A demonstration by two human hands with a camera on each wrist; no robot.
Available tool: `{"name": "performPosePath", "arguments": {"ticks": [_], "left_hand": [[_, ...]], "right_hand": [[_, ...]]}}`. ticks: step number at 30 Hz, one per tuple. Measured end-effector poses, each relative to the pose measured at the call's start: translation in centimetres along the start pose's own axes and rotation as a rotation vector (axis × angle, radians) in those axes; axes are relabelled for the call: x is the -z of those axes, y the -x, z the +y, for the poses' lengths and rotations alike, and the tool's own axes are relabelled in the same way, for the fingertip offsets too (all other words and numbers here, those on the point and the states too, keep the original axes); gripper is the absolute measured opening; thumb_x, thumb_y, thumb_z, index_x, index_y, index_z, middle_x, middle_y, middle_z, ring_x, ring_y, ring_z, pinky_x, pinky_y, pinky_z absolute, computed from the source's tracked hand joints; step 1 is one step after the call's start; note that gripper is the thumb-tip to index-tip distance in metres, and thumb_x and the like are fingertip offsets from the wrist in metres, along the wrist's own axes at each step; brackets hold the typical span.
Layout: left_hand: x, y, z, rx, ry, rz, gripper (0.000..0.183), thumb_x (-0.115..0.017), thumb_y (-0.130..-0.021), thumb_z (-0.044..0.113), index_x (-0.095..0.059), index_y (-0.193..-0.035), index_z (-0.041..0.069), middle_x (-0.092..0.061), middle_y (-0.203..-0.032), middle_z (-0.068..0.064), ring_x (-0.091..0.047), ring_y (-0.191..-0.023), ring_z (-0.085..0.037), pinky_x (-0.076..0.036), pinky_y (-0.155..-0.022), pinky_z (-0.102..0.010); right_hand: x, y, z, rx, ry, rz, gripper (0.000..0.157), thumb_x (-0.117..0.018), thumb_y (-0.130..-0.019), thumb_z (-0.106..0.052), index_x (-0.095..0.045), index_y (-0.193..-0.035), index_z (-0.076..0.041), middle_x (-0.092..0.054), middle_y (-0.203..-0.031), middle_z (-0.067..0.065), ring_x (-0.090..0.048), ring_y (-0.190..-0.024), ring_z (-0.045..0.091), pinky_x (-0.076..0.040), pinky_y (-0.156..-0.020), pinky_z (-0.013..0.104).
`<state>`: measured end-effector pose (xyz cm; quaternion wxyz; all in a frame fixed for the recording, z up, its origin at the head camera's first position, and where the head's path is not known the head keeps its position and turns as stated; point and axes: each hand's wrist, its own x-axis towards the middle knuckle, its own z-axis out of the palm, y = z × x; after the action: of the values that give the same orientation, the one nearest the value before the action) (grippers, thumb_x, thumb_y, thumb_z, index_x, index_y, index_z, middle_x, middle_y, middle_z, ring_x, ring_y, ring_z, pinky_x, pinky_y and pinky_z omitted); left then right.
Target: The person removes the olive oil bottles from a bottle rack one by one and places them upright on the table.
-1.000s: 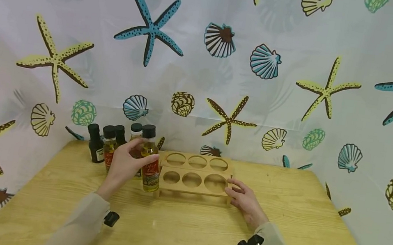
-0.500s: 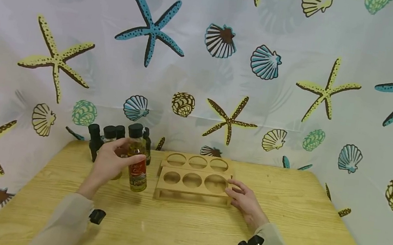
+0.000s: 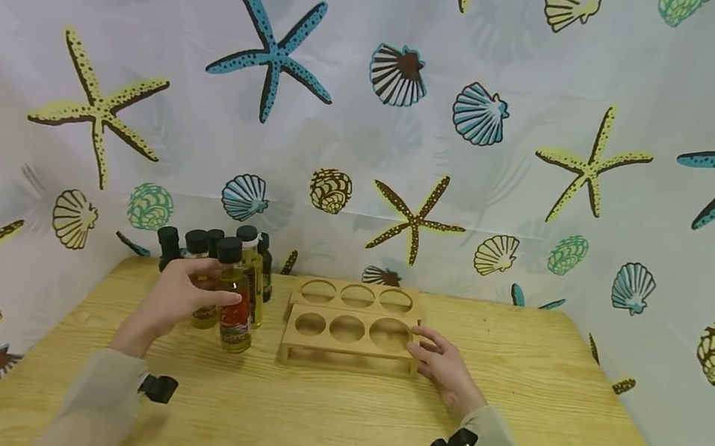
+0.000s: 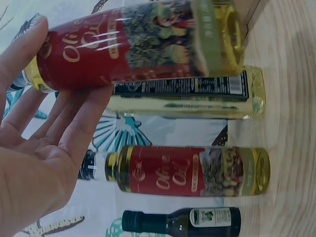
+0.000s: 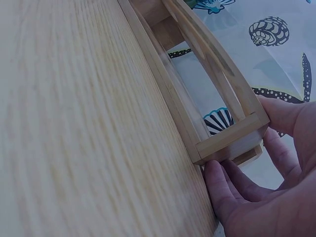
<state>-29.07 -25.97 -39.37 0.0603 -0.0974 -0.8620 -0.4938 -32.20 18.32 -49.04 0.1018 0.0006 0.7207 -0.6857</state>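
Observation:
My left hand (image 3: 174, 297) grips an olive oil bottle (image 3: 235, 316) with a black cap and red label, fingers and thumb round its upper part. In the left wrist view this bottle (image 4: 143, 44) crosses the top, its base to the right. Close behind it stands a clear bottle of yellow oil (image 3: 254, 266). A second red-labelled olive oil bottle (image 4: 168, 170) is partly hidden by my left hand in the head view. My right hand (image 3: 443, 366) holds the right end of a two-tier wooden rack (image 3: 348, 347) with round holes, thumb high and fingers lower on the end piece.
Several dark bottles (image 3: 169, 243) stand at the back left, near the patterned curtain (image 3: 343, 123). One dark bottle (image 4: 202, 222) shows at the bottom of the left wrist view. The wooden table (image 3: 331, 423) spreads out in front of the rack.
My left hand has carried the olive oil bottle leftward, from beside the rack to in front of the other bottles, and slightly lower. My right hand has stayed at the rack's end.

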Motion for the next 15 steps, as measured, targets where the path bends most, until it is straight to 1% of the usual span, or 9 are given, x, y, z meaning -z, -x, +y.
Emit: {"name": "performPosePath", "arguments": {"ticks": [1,4,8,10,12,15], "left_hand": [[0.3,0.1,-0.2,0.007,0.006,-0.009,0.069,-0.082,-0.079,0.037,-0.058,-0.136,0.006,-0.054,-0.135,-0.019,-0.059,-0.117,-0.031,-0.056,-0.085,-0.033],[1.2,0.4,-0.6,0.018,0.006,-0.03,0.07,-0.082,-0.081,0.032,-0.055,-0.138,0.002,-0.054,-0.137,-0.022,-0.06,-0.113,-0.025,-0.056,-0.082,-0.029],[2.3,0.6,-1.2,0.011,-0.004,-0.038,0.069,-0.082,-0.082,0.028,-0.055,-0.138,-0.001,-0.056,-0.135,-0.025,-0.062,-0.107,-0.017,-0.057,-0.082,-0.03],[2.8,0.7,-1.5,0.015,-0.017,-0.039,0.07,-0.081,-0.082,0.029,-0.054,-0.138,-0.002,-0.056,-0.135,-0.026,-0.062,-0.109,-0.02,-0.057,-0.083,-0.032],[3.3,0.8,-1.8,0.025,-0.036,-0.045,0.072,-0.081,-0.082,0.03,-0.052,-0.139,-0.003,-0.054,-0.137,-0.026,-0.061,-0.115,-0.027,-0.057,-0.086,-0.036],[3.9,1.1,-2.4,0.051,-0.038,-0.058,0.074,-0.08,-0.083,0.03,-0.049,-0.141,-0.004,-0.052,-0.14,-0.027,-0.057,-0.122,-0.039,-0.055,-0.091,-0.043]], "right_hand": [[0.0,0.0,0.0,0.001,0.002,0.001,0.048,-0.066,-0.096,-0.023,-0.053,-0.141,-0.014,-0.034,-0.153,0.022,-0.044,-0.135,0.034,-0.048,-0.096,0.042],[0.0,0.0,0.0,0.002,0.006,0.0,0.048,-0.066,-0.096,-0.023,-0.052,-0.141,-0.014,-0.034,-0.153,0.022,-0.043,-0.136,0.034,-0.047,-0.098,0.043],[0.1,-0.1,-0.1,0.003,0.004,0.003,0.048,-0.067,-0.095,-0.024,-0.053,-0.14,-0.015,-0.035,-0.153,0.02,-0.042,-0.137,0.034,-0.047,-0.098,0.043],[0.1,-0.1,-0.1,0.005,0.007,0.007,0.048,-0.067,-0.095,-0.024,-0.054,-0.14,-0.015,-0.035,-0.152,0.02,-0.042,-0.137,0.034,-0.047,-0.097,0.042],[0.1,-0.1,0.0,0.003,0.006,0.01,0.047,-0.067,-0.095,-0.023,-0.054,-0.139,-0.014,-0.036,-0.152,0.021,-0.042,-0.137,0.034,-0.047,-0.097,0.042],[0.0,-0.1,0.0,-0.001,0.003,0.01,0.047,-0.067,-0.095,-0.022,-0.055,-0.139,-0.014,-0.037,-0.151,0.021,-0.043,-0.136,0.035,-0.047,-0.099,0.044]]}}
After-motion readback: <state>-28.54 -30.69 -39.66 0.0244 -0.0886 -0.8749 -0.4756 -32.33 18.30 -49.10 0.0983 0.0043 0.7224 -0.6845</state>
